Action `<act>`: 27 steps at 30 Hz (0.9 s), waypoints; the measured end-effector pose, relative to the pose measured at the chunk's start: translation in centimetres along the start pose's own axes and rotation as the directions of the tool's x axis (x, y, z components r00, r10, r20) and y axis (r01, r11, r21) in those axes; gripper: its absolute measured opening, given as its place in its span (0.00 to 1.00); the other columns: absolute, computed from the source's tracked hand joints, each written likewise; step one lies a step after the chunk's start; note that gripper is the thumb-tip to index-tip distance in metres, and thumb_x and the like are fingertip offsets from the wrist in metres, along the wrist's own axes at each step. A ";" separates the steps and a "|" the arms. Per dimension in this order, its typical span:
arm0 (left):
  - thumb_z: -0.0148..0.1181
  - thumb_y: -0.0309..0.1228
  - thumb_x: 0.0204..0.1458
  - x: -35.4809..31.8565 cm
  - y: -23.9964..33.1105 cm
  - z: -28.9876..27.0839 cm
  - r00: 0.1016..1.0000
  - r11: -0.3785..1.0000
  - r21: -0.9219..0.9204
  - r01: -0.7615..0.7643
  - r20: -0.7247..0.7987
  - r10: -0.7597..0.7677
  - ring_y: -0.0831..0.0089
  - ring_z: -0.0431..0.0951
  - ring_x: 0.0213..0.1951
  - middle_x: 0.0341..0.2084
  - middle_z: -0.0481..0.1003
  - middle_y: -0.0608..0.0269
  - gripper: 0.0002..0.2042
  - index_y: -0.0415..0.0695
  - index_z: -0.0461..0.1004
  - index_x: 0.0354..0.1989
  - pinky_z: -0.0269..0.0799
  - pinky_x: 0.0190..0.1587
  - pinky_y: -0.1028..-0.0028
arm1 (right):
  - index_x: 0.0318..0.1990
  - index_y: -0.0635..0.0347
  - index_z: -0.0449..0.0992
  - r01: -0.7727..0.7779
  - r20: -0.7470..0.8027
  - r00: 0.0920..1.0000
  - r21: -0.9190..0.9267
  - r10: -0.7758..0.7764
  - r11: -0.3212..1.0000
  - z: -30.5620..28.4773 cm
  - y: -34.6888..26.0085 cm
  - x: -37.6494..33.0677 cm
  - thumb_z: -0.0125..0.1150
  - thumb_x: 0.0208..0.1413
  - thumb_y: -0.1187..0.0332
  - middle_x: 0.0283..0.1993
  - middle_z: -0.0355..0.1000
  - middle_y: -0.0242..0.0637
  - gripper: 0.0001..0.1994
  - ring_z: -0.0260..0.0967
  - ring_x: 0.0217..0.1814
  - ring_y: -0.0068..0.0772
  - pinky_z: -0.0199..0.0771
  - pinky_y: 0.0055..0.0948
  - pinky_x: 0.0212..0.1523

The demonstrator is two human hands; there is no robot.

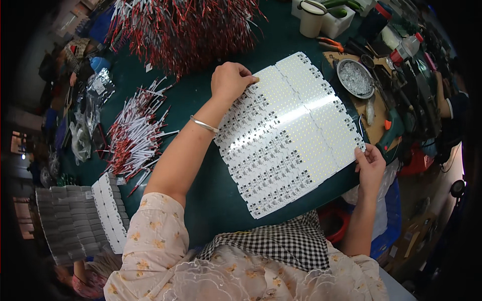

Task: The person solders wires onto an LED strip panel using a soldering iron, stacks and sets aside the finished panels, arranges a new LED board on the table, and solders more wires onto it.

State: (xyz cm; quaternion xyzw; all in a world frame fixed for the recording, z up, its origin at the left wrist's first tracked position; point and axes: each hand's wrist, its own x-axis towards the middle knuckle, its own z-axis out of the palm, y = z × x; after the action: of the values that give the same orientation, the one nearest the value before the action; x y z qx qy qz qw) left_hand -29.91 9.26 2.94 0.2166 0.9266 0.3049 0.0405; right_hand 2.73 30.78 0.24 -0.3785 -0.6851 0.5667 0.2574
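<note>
A broad white LED circuit board panel (321, 135) lies slanted across the green table in front of me. Rows of small yellow LEDs and dark components cover it. My left hand (231, 82) pinches its far left edge between thumb and fingers; a silver bangle is on that wrist. At the near right corner, my right hand (370, 159) grips the panel's edge, thumb on top and fingers partly hidden. To the left of my left forearm lies a loose pile of short white and red wires (138, 133).
A large heap of red and dark wires (183, 30) sits at the far side. Right of the panel are a metal bowl of small clear pieces (355, 79), orange-handled pliers (331, 44) and a green power tool (392, 129). Stacked boards (70, 220) stand at the left.
</note>
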 end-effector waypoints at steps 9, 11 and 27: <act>0.74 0.38 0.40 -0.4 -1.3 0.2 0.999 0.998 -0.065 -0.001 -0.033 -0.001 0.68 0.82 0.28 0.25 0.82 0.57 0.13 0.44 0.85 0.31 0.77 0.36 0.71 | 0.46 0.71 0.74 -0.008 0.008 1.000 -0.002 0.009 1.000 0.4 -0.3 0.5 0.65 0.55 0.72 0.28 0.70 0.26 0.14 0.62 0.24 0.13 0.59 0.14 0.21; 0.74 0.38 0.40 -0.4 -1.2 0.4 0.999 0.997 -0.071 0.011 -0.032 -0.014 0.68 0.82 0.27 0.25 0.82 0.57 0.13 0.44 0.85 0.32 0.77 0.36 0.71 | 0.46 0.72 0.74 -0.010 -0.002 1.000 -0.005 0.010 1.000 0.2 -0.3 0.6 0.65 0.56 0.72 0.28 0.70 0.26 0.14 0.62 0.24 0.13 0.58 0.14 0.21; 0.72 0.36 0.44 -1.6 -2.1 0.3 0.996 0.984 -0.151 -0.092 -0.022 0.090 0.67 0.83 0.29 0.30 0.82 0.53 0.15 0.41 0.84 0.38 0.76 0.37 0.73 | 0.48 0.73 0.75 0.032 -0.046 0.998 -0.129 -0.038 0.991 0.3 0.2 0.1 0.66 0.55 0.72 0.30 0.66 0.24 0.16 0.61 0.30 0.13 0.63 0.16 0.31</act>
State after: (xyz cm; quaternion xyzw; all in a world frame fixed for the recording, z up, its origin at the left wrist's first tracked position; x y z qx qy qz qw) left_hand -29.19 7.21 1.32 0.2527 0.8900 0.3779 0.0361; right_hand 2.50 30.70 -0.05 -0.3956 -0.7202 0.5077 0.2590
